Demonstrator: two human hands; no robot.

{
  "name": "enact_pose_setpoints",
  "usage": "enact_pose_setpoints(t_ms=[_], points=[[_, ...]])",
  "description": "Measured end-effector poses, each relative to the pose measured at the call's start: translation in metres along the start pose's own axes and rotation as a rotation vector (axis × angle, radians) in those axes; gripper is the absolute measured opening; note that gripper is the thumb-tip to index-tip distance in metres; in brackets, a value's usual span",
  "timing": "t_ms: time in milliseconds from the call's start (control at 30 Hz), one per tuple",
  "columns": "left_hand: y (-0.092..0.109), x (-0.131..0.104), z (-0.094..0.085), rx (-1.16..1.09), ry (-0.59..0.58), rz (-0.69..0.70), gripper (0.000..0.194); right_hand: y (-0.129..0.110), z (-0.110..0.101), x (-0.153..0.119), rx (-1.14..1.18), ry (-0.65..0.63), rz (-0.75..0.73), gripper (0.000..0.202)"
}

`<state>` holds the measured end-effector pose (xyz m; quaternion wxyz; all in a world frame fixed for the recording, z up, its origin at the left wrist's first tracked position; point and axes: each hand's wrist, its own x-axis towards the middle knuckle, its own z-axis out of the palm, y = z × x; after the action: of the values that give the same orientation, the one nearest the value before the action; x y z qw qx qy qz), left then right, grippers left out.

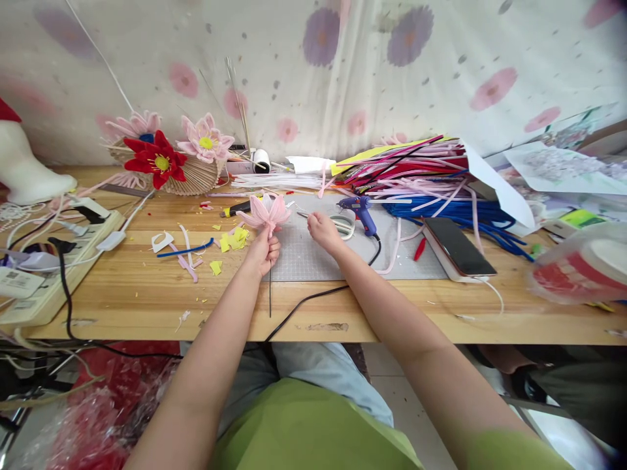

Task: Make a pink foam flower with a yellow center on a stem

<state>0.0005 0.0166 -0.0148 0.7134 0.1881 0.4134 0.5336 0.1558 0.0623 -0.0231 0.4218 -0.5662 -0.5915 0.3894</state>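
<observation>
My left hand [264, 251] is closed around the base of a pink fluffy flower [267, 213], whose dark thin stem [270, 294] hangs down below the fist. To its right, my right hand [322, 230] is closed over the grey cutting mat [313, 258]; a thin metal tool [302, 213] sticks out from its fingers toward the flower, its type too small to tell. White-handled scissors [344, 225] lie just beyond my right hand. Beside them a blue glue gun [362, 212] rests on the mat.
Yellow scraps [234, 239] and a blue strip [185, 249] lie left. Behind are finished flowers [161, 162] and bundled pipe cleaners [416, 166]. A phone [458, 245] and plastic tub [582, 271] stand right, a power strip [53, 281] far left. A black cable [308, 298] crosses the front.
</observation>
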Motion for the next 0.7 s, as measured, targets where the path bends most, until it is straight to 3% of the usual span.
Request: enact_pose_setpoints(t_ms=[167, 300, 433, 700], points=[[-0.001, -0.001, 0.002, 0.025, 0.006, 0.013, 0.025, 0.000, 0.011, -0.012, -0.242, -0.020, -0.075, 0.030], [-0.002, -0.001, 0.002, 0.043, 0.015, 0.024, 0.026, -0.004, 0.020, -0.015, -0.099, -0.070, -0.184, 0.031], [-0.002, -0.003, 0.003, 0.054, 0.023, 0.029, 0.027, -0.002, 0.026, -0.012, 0.123, -0.135, -0.259, 0.017], [-0.008, -0.001, 0.007, 0.087, 0.029, 0.086, 0.029, -0.006, 0.046, -0.014, 0.185, -0.023, -0.265, 0.031]])
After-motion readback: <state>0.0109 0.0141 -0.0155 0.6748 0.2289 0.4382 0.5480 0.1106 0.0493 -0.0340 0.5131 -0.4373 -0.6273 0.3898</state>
